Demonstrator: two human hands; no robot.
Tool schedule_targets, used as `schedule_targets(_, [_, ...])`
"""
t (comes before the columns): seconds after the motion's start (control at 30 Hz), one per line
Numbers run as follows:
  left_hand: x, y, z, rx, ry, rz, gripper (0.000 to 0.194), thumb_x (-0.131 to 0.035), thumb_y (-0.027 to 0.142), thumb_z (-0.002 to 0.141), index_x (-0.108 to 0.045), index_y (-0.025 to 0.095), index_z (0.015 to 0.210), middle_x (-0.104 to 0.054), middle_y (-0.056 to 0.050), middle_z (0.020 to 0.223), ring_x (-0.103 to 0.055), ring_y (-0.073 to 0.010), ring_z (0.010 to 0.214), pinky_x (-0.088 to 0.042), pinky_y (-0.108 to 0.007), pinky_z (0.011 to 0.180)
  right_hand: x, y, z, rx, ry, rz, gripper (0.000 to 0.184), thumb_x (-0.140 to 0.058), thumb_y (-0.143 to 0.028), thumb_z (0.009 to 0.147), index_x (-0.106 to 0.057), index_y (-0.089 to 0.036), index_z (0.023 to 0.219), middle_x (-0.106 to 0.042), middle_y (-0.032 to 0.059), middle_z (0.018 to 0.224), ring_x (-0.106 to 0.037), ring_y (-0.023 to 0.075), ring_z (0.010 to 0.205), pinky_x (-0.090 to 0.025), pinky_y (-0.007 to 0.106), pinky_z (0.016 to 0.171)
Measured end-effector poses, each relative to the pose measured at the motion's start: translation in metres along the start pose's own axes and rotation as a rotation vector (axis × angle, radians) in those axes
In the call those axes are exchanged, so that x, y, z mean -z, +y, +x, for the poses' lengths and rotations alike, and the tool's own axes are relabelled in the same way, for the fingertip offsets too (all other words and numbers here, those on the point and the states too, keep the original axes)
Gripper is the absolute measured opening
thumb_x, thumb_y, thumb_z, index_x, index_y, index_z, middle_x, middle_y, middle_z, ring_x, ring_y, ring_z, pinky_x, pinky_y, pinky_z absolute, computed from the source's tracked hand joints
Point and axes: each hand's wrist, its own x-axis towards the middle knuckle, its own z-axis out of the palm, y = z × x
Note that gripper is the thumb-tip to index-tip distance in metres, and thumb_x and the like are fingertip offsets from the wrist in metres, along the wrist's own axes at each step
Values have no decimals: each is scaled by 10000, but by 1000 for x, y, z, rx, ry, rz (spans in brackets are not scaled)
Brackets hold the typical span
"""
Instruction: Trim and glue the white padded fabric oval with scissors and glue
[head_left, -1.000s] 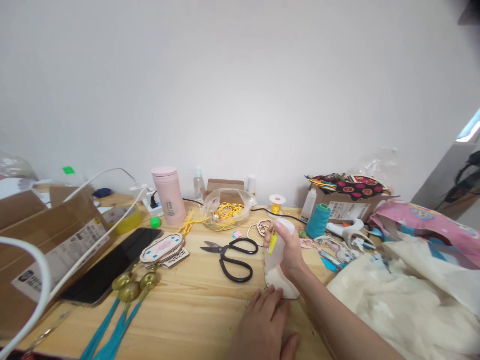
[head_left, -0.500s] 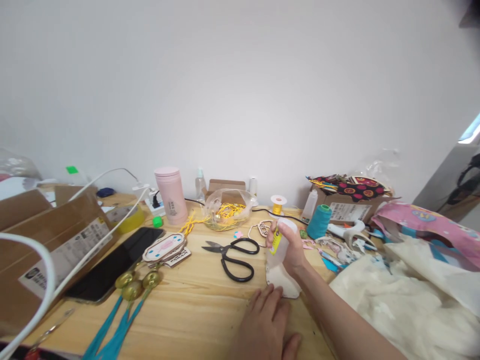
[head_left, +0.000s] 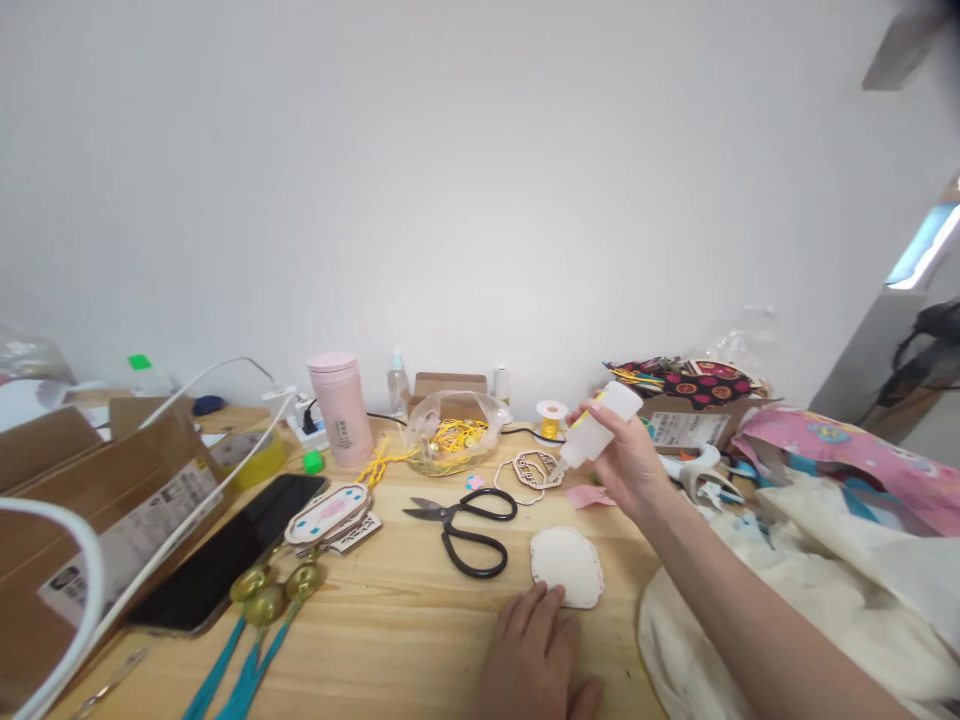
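My right hand [head_left: 634, 465] is closed around a white squeeze bottle [head_left: 592, 428] with a yellow label, tilted with its nozzle pointing down and left. Below the nozzle, to the left, lies a cut-out wooden ornament [head_left: 538, 468] with a cord; a pink piece [head_left: 590, 496] is just under the bottle. My left hand [head_left: 532, 645] rests flat on the table, fingers stretched out, fingertips at the lower left edge of a white scalloped panel [head_left: 568, 568]. Black-handled scissors [head_left: 465, 530] lie opened to the left of the panel.
At left are a phone [head_left: 232, 555], brass bells [head_left: 266, 603] with teal tassels, decorated plaques [head_left: 328, 514] and a cardboard box [head_left: 142, 480]. A pink tumbler [head_left: 341, 410] and a bag of yellow cord [head_left: 455, 435] stand behind. Cream cloth [head_left: 810, 600] covers the right side.
My right hand has lifted the bottle off the white panel, moving it up and to the right, and its tilt has increased. The left hand stays almost in place.
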Motion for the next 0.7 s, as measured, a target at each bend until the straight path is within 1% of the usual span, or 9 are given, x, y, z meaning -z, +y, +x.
schedule_targets(0.07, [-1,-2,0,-39,25,24,286,-537,439,697,-626,188,799,-703,-56,879,-652,-211,775,-550,-299,608,7,-2,-5,-8,-29,-79,367,-751,-168,539,-539,-223,833,-635,-39,710,-590,134,685,-473,239,596])
schedule_targets(0.13, [-2,-5,-1,-95,49,59,297,-517,452,708,-621,191,805,-704,-61,876,-654,-209,776,-549,-296,605,24,2,-11,-39,-44,-120,430,-764,-177,528,-535,-244,885,-641,-43,759,-594,145,729,-476,248,611])
schedule_targets(0.23, [-4,-7,-1,-199,62,99,350,-468,495,732,-610,196,842,-704,-65,878,-653,-197,788,-544,-286,610,56,9,-18,-73,4,-41,487,-765,-217,539,-514,-282,951,-640,-50,780,-595,156,749,-493,296,662])
schedule_targets(0.33, [-5,-9,0,-227,43,105,383,-439,521,743,-604,197,865,-703,-58,885,-652,-186,791,-535,-278,610,79,12,-20,-88,64,42,470,-741,-275,587,-499,-289,989,-642,-26,784,-593,168,774,-501,340,691])
schedule_targets(0.4, [-7,-11,0,-222,25,106,394,-439,529,742,-604,196,871,-702,-53,893,-652,-182,789,-531,-279,610,85,11,-19,-113,46,77,444,-723,-255,612,-498,-282,993,-638,-15,802,-587,171,804,-500,357,711])
schedule_targets(0.47, [-8,-13,-2,-249,3,115,400,-441,537,740,-602,200,886,-701,-43,902,-650,-175,793,-528,-275,609,85,11,-18,-152,11,98,426,-706,-171,617,-504,-280,975,-625,-27,796,-582,157,801,-493,360,738])
schedule_targets(0.57, [-12,-17,-5,-284,-34,134,399,-442,529,745,-593,206,925,-694,-28,932,-644,-167,820,-528,-278,625,82,16,-16,-170,-31,86,424,-669,-57,573,-524,-273,909,-590,-65,737,-573,121,734,-483,329,761])
schedule_targets(0.7, [-15,-17,-9,-267,-74,142,401,-427,515,757,-583,206,960,-679,-17,981,-635,-172,854,-532,-298,639,84,25,-13,-148,-65,37,380,-627,-45,532,-538,-247,840,-562,-69,698,-562,118,673,-474,311,745])
